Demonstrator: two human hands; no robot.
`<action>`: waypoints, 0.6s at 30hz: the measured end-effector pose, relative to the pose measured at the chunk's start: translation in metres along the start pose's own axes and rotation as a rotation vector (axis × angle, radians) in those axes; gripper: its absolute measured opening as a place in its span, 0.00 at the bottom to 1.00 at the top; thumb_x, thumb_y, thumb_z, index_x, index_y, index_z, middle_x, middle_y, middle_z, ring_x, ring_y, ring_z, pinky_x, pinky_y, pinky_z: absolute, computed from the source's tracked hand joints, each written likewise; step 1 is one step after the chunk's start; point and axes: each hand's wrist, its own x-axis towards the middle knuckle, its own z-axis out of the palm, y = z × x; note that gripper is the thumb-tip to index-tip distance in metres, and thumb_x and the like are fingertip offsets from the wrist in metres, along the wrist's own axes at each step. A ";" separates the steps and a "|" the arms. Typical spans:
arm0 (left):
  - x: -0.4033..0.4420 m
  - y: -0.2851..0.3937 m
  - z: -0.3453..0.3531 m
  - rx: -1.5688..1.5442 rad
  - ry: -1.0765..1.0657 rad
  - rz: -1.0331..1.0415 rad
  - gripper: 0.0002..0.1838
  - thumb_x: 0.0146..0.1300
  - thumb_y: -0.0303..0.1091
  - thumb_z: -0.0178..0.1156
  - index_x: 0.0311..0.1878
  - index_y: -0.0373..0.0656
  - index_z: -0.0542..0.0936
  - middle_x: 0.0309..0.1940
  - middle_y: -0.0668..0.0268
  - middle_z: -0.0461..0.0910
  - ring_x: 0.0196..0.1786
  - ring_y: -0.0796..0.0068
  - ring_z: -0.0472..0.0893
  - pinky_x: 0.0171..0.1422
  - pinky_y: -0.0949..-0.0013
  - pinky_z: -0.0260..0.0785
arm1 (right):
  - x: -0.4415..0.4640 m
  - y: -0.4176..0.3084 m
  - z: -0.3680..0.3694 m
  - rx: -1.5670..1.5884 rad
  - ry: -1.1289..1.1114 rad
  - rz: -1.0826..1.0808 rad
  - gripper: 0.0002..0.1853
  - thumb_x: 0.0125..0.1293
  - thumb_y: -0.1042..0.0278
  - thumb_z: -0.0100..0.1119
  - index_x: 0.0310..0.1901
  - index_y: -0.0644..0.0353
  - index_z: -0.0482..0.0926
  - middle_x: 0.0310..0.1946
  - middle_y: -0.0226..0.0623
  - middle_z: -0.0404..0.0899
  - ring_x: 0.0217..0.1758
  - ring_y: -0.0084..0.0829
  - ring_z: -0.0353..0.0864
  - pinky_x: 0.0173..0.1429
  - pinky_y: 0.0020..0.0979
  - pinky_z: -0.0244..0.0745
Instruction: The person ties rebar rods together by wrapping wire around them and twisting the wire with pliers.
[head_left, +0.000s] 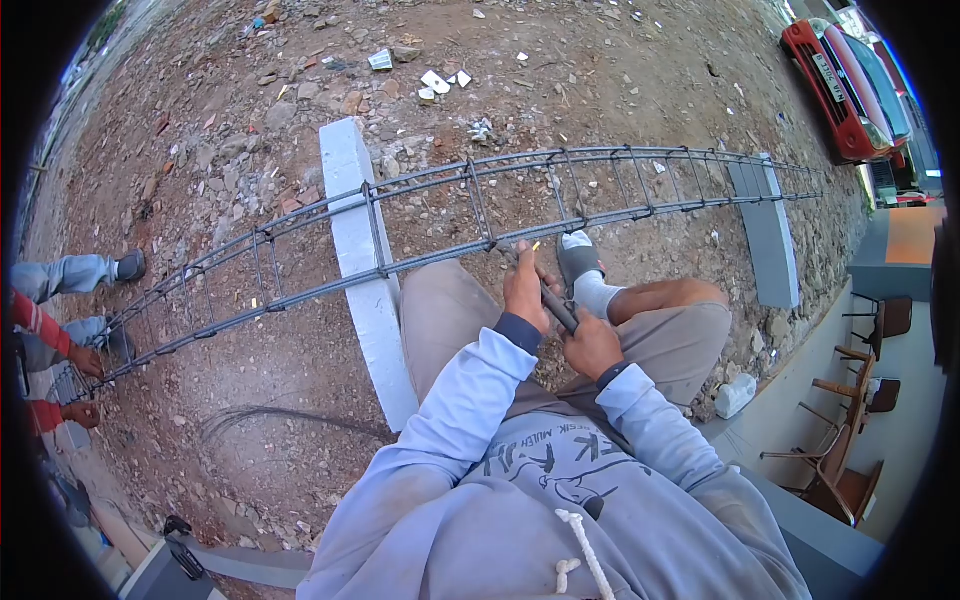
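Note:
A long rebar cage [430,262] made of steel bars and square stirrups crosses the view from left to right. It rests on a white block [360,250] at the left and a grey block [765,235] at the right. My left hand [526,292] is closed round the front part of a dark tool [558,308], whose tip touches or nearly touches the near bars at a stirrup joint. Lower and to the right, my right hand [593,345] grips the tool's rear end. The tool's exact type is hard to make out.
At the left end, a co-worker's hands [84,362] are at the cage. Loose wires [290,412] lie on the stony ground. A red car [835,90] is parked at the upper right, chairs [850,430] stand lower right, and white rubble [435,82] lies beyond the cage.

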 end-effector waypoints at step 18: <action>-0.002 -0.004 0.002 -0.334 -0.253 -0.131 0.20 0.68 0.53 0.49 0.27 0.50 0.67 0.18 0.73 0.65 0.23 0.73 0.69 0.36 0.61 0.68 | -0.023 -0.024 -0.018 -0.151 0.288 -0.086 0.26 0.50 0.63 0.61 0.48 0.70 0.70 0.38 0.53 0.75 0.42 0.51 0.77 0.48 0.45 0.72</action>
